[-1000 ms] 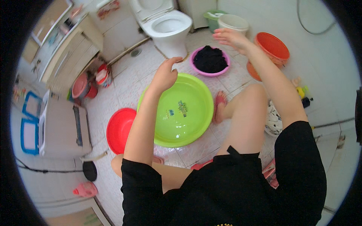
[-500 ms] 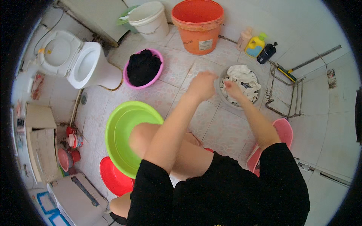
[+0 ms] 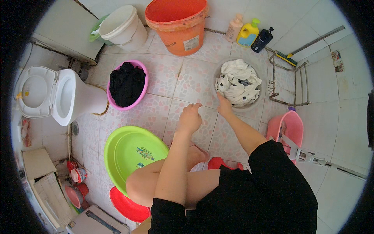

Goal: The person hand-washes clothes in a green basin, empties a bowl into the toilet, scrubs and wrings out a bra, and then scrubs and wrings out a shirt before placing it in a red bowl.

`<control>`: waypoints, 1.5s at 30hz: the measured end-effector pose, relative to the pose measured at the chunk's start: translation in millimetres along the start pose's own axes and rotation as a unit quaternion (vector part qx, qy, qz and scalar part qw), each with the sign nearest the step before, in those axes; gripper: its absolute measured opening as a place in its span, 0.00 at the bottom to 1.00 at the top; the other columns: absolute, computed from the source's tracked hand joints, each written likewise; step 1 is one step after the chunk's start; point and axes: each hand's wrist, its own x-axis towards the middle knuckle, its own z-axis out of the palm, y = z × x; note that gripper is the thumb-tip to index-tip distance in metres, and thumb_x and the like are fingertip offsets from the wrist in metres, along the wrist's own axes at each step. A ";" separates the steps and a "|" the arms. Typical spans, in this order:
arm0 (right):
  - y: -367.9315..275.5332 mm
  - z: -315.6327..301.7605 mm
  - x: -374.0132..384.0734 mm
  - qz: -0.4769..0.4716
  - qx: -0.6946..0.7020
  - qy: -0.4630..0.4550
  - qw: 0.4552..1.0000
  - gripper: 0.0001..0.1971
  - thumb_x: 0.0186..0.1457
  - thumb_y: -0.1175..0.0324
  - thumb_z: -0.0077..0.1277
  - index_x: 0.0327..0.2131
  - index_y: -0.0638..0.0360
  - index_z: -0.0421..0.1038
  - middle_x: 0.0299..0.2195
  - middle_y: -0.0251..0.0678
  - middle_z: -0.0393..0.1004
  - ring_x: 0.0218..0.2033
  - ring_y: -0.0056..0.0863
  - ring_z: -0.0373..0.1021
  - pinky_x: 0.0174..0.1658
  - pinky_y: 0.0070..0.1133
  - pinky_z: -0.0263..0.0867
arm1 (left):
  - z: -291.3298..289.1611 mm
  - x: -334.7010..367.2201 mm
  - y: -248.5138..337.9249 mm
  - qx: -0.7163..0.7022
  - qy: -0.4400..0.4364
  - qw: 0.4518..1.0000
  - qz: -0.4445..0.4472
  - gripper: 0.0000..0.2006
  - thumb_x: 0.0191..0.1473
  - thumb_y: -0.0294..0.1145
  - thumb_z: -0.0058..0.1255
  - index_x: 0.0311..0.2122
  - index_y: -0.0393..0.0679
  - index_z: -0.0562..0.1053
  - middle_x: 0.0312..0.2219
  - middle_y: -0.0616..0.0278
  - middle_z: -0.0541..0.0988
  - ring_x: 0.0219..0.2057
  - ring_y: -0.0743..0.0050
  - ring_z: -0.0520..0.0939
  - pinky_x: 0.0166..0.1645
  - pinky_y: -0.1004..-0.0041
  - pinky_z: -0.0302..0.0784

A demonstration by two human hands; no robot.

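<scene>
A pale grey, see-through basin (image 3: pixel 255 103) stands on the tiled floor ahead of me. White cloth with black spots (image 3: pixel 238 80) lies heaped inside it, with a dark grey patch in the middle. My right hand (image 3: pixel 224 106) is at the basin's near left edge, its thumb up along the rim and its other fingers mostly hidden; it seems to grip the rim. To the left, my left hand (image 3: pixel 190 119) hangs above the floor, fingers loosely bent and partly apart, holding nothing. Below and left of that hand sits a lime green basin (image 3: pixel 120 156), partly covered by my knee.
A pink basin (image 3: pixel 146 80) of black cloth (image 3: pixel 126 84) sits near the toilet (image 3: pixel 66 97). Orange (image 3: pixel 177 37) and white (image 3: pixel 124 29) buckets, several bottles (image 3: pixel 247 35) and a metal rack (image 3: pixel 304 84) line the walls. A red basin (image 3: pixel 130 204) and a pink tub (image 3: pixel 298 128) are close by.
Both hands have come back toward me, the right from over the cloth to the basin's near edge. The view has shifted, showing more of the green basin.
</scene>
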 end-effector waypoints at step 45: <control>-135.7 95.3 -36.4 -0.174 -0.129 -0.031 0.976 0.32 0.33 0.64 0.57 0.43 0.64 0.54 0.41 0.43 0.62 0.43 0.40 0.60 0.41 0.33 0.62 | 14.2 -53.2 -95.9 -0.031 -0.065 0.965 -0.252 0.14 0.43 0.29 0.40 0.37 0.41 0.71 0.40 0.48 0.71 0.44 0.50 0.69 0.47 0.61 0.65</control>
